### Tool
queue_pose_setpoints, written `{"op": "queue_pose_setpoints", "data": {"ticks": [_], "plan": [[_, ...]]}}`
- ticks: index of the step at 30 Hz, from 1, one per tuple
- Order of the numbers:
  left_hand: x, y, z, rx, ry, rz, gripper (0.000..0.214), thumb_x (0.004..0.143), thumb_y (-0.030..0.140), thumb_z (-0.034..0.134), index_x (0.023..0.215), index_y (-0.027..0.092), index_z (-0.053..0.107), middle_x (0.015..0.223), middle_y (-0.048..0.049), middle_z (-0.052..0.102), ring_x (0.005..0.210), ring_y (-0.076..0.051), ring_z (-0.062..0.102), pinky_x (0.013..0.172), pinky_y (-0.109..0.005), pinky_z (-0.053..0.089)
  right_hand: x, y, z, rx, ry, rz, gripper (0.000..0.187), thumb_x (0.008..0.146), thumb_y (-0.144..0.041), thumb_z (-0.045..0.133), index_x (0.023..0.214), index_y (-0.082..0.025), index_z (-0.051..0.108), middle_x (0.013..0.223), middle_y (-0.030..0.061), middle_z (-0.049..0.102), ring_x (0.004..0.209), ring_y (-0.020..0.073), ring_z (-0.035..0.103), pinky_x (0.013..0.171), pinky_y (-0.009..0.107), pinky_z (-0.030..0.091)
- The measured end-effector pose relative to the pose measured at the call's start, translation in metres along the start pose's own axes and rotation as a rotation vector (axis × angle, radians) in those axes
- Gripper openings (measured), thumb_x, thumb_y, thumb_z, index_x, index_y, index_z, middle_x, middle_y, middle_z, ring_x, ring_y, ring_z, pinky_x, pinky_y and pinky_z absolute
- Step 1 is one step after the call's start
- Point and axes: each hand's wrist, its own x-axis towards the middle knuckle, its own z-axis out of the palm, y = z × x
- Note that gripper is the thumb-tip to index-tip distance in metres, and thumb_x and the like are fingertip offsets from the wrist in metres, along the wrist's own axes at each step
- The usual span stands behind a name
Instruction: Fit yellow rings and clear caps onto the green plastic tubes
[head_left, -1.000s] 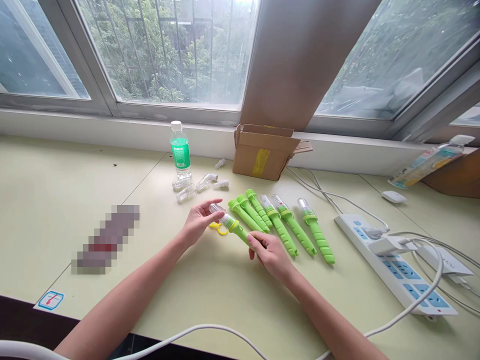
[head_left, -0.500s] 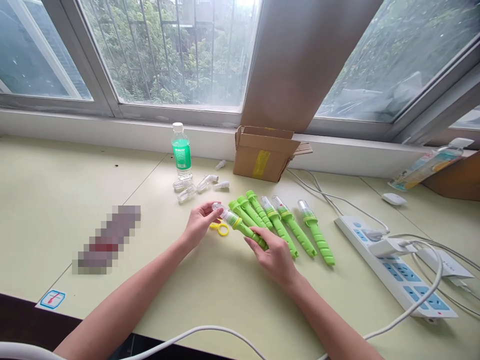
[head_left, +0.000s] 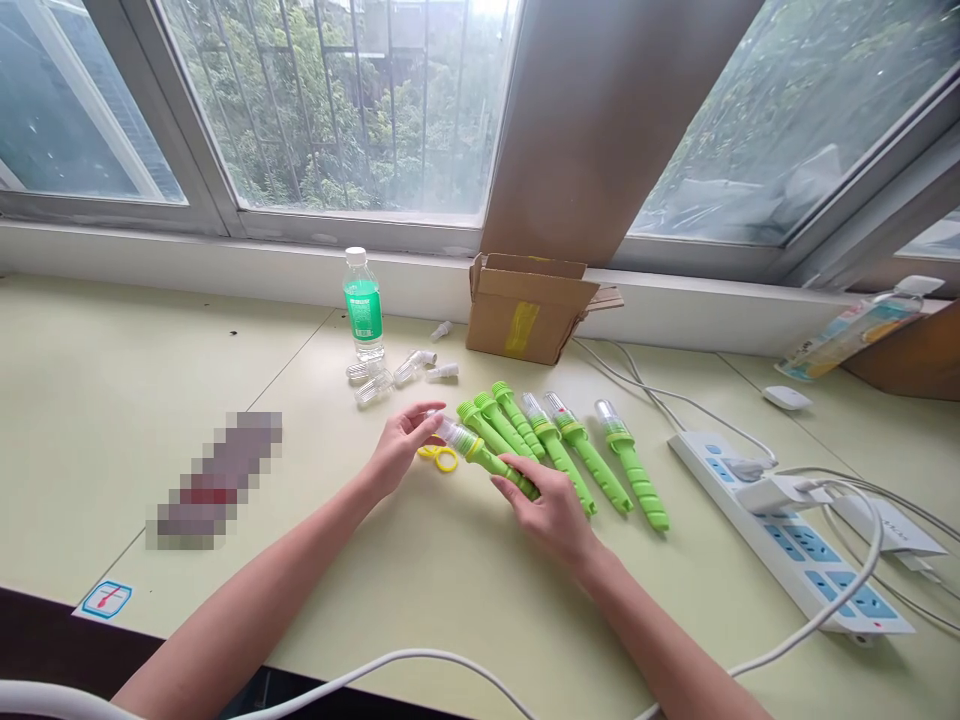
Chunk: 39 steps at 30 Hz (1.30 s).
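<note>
My left hand (head_left: pixel 399 452) pinches the far end of a clear ribbed cap (head_left: pixel 453 432). That cap sits at the top of a green ridged handle (head_left: pixel 489 460), with a yellow ring at the joint. The handle's lower part is wrapped by the fingers of my right hand (head_left: pixel 553 512). Just right of the cap lie several uncapped green handles (head_left: pixel 517 405), and beyond them some green sticks with clear caps (head_left: pixel 634 465). Yellow rings (head_left: pixel 447 460) lie close to my left fingers. Loose clear caps (head_left: pixel 375 388) are scattered farther back.
A water bottle (head_left: pixel 364 310) with a green label stands behind the caps. An open cardboard box (head_left: pixel 525 312) is against the sill. On the right are a power strip (head_left: pixel 787 540) and white cables. A blurred patch (head_left: pixel 221 480) covers something at left. Another cable crosses the front edge.
Both hands keep their hold on the capped stick. It has shifted and turned only slightly; the other things stay where they were.
</note>
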Motion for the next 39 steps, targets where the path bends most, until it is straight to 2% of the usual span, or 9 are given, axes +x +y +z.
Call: {"op": "queue_pose_setpoints", "data": {"ticks": [3, 7, 13, 17, 20, 25, 30, 37, 39], "plan": [[0.000, 0.001, 0.000, 0.082, 0.058, -0.029, 0.044, 0.080, 0.053, 0.062, 0.098, 0.013, 0.063, 0.081, -0.0075, 0.069, 0.068, -0.015, 0.065, 0.060, -0.025, 0.054, -0.002, 0.004, 0.005, -0.258, 0.080, -0.257, 0.023, 0.089, -0.031, 0.057, 0.108, -0.022, 0.067, 0.094, 0.0079, 0.073, 0.077, 0.0225, 0.067, 0.064, 0.032, 0.049], [-0.002, -0.001, -0.001, 0.279, 0.129, -0.058, 0.049, 0.079, 0.062, 0.057, 0.079, 0.014, 0.062, 0.058, -0.0017, 0.061, 0.042, -0.011, 0.054, 0.035, -0.019, 0.037, -0.003, -0.001, 0.005, -0.501, 0.139, -0.441, 0.023, 0.091, -0.022, 0.056, 0.110, -0.026, 0.068, 0.086, 0.0050, 0.073, 0.070, 0.0199, 0.065, 0.063, 0.031, 0.045], [-0.007, 0.003, 0.001, 0.358, 0.133, -0.117, 0.056, 0.080, 0.066, 0.050, 0.062, 0.014, 0.059, 0.056, -0.0032, 0.063, 0.033, -0.008, 0.048, 0.032, -0.021, 0.032, -0.006, -0.009, 0.000, -0.700, 0.246, -0.618, 0.032, 0.085, -0.008, 0.058, 0.109, -0.026, 0.069, 0.086, 0.0024, 0.073, 0.062, 0.0164, 0.057, 0.060, 0.030, 0.038], [-0.007, 0.007, 0.002, 0.364, 0.134, -0.269, 0.059, 0.078, 0.070, 0.048, 0.059, 0.015, 0.058, 0.045, -0.0013, 0.054, 0.030, -0.010, 0.045, 0.030, -0.022, 0.029, -0.008, -0.012, -0.001, -0.756, 0.239, -0.678, 0.032, 0.085, -0.006, 0.057, 0.106, -0.025, 0.070, 0.087, 0.0020, 0.072, 0.063, 0.0158, 0.055, 0.060, 0.030, 0.037], [-0.007, 0.006, 0.003, 0.424, 0.174, -0.251, 0.057, 0.077, 0.070, 0.051, 0.059, 0.016, 0.057, 0.043, 0.0010, 0.049, 0.031, -0.010, 0.043, 0.030, -0.022, 0.030, -0.010, -0.015, 0.000, -0.778, 0.200, -0.694, 0.031, 0.085, -0.006, 0.055, 0.107, -0.022, 0.070, 0.085, 0.0034, 0.071, 0.061, 0.0148, 0.054, 0.059, 0.030, 0.036], [-0.006, 0.000, 0.005, 0.449, 0.208, -0.100, 0.051, 0.080, 0.066, 0.050, 0.063, 0.017, 0.056, 0.042, 0.0035, 0.044, 0.031, -0.009, 0.039, 0.031, -0.021, 0.029, -0.014, -0.014, 0.006, -0.678, 0.065, -0.573, 0.026, 0.092, -0.018, 0.050, 0.112, -0.014, 0.068, 0.076, 0.0075, 0.069, 0.059, 0.0148, 0.055, 0.056, 0.029, 0.036], [-0.006, -0.003, 0.003, 0.481, 0.188, 0.056, 0.047, 0.081, 0.062, 0.053, 0.067, 0.017, 0.057, 0.046, 0.0020, 0.050, 0.037, -0.010, 0.043, 0.038, -0.021, 0.031, -0.015, -0.018, 0.008, -0.316, -0.089, -0.277, 0.030, 0.093, -0.031, 0.049, 0.110, -0.015, 0.067, 0.076, 0.0069, 0.068, 0.060, 0.0162, 0.057, 0.054, 0.027, 0.037], [-0.015, -0.001, -0.002, 0.594, 0.121, 0.343, 0.040, 0.085, 0.057, 0.051, 0.073, 0.019, 0.057, 0.042, 0.0051, 0.044, 0.038, -0.008, 0.031, 0.044, -0.022, 0.024, -0.007, -0.029, -0.002, 0.441, -0.567, 0.291, 0.045, 0.091, -0.054, 0.043, 0.070, -0.017, 0.056, 0.056, -0.0026, 0.047, 0.045, 0.0084, 0.032, 0.041, 0.023, 0.022], [-0.016, 0.000, -0.003, 0.627, 0.108, 0.397, 0.038, 0.086, 0.055, 0.050, 0.076, 0.019, 0.057, 0.043, 0.0056, 0.044, 0.039, -0.008, 0.030, 0.045, -0.022, 0.025, -0.006, -0.028, -0.002, 0.511, -0.639, 0.343, 0.047, 0.091, -0.056, 0.041, 0.067, -0.017, 0.053, 0.055, -0.0033, 0.044, 0.044, 0.0075, 0.027, 0.039, 0.022, 0.020]]}}
